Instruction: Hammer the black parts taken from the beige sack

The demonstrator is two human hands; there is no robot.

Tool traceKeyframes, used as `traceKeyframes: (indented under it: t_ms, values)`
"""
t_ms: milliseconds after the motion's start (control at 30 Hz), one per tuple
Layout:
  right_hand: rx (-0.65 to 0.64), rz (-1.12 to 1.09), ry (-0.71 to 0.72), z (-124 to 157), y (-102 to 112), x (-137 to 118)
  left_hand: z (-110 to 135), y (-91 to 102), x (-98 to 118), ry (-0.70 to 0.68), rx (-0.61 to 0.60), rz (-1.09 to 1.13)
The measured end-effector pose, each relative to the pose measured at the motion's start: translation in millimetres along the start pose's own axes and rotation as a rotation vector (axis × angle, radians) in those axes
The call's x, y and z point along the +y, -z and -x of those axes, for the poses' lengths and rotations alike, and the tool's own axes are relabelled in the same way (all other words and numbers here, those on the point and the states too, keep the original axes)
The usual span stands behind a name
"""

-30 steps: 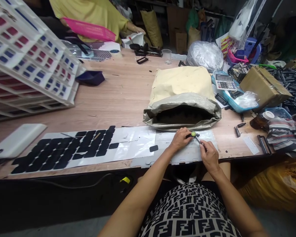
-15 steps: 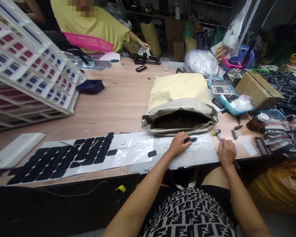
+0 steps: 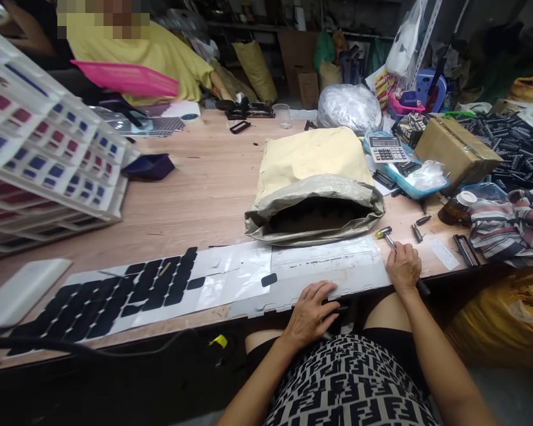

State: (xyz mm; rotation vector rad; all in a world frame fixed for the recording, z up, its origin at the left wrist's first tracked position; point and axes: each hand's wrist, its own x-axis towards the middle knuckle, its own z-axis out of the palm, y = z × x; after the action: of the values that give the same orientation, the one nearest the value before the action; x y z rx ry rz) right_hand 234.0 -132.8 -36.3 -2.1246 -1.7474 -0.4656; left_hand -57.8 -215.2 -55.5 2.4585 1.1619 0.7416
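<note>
My left hand (image 3: pixel 313 310) is at the table's front edge with its fingers apart. A dark strip shows just beyond its fingertips; I cannot make out what it is. Beneath the fingers lies a pale board (image 3: pixel 328 275) along the edge. My right hand (image 3: pixel 403 266) is closed round the handle of a small hammer (image 3: pixel 383 232) with a yellow face, resting at the board's right end. Behind the board, an open-mouthed sack (image 3: pixel 315 160) lies on its side, its inside dark. Several black rounded pads (image 3: pixel 160 275) are laid in rows on a white sheet at left.
A white plastic rack (image 3: pixel 57 142) stands at left beside a purple tray (image 3: pixel 151 167). To the right are a calculator (image 3: pixel 387 149), a cardboard box (image 3: pixel 457 151), a brown jar (image 3: pixel 457 208) and loose black parts (image 3: pixel 417 232). Across the table sits a person in a yellow top (image 3: pixel 164 65).
My left hand has drawn back from the board to the table edge, and its fingers have spread. The slim black piece it held no longer shows on the board. My right hand keeps the hammer.
</note>
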Motion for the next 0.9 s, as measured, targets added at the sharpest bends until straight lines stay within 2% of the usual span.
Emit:
traceKeyframes:
  t_ms: [167,300,400,500,600,667,733,800,900]
  values:
    - [0.003,0.005,-0.005,0.2,-0.8,0.1,-2.9,0.1,3.1,0.007,0.032,0.019]
    - [0.001,0.026,-0.001,0.4,0.4,-0.6,-28.4,14.4,-5.3,0.053,0.172,0.171]
    - [-0.003,0.031,0.002,0.5,0.3,-0.6,-75.4,28.5,-29.5,0.18,0.322,0.19]
    - [-0.009,0.018,-0.001,0.8,-0.8,-0.4,-136.5,36.2,-68.2,0.446,0.412,0.095]
    - [-0.014,-0.008,-0.004,1.4,-1.4,-0.3,-189.3,33.2,-107.7,0.762,0.309,0.036]
    - [-0.012,-0.014,-0.004,2.0,-1.4,-0.4,-211.9,27.6,-127.5,0.864,0.197,0.026]
    - [-0.004,-0.008,-0.003,2.6,-1.1,-0.6,-222.5,22.6,-139.7,0.903,0.125,0.013]
    - [0.001,0.0,-0.002,3.0,-0.7,-0.8,-221.7,20.6,-143.5,0.913,0.121,0.001]
    - [-0.001,0.006,-0.003,2.7,0.0,-1.6,-202.6,24.3,-133.8,0.84,0.26,-0.008]
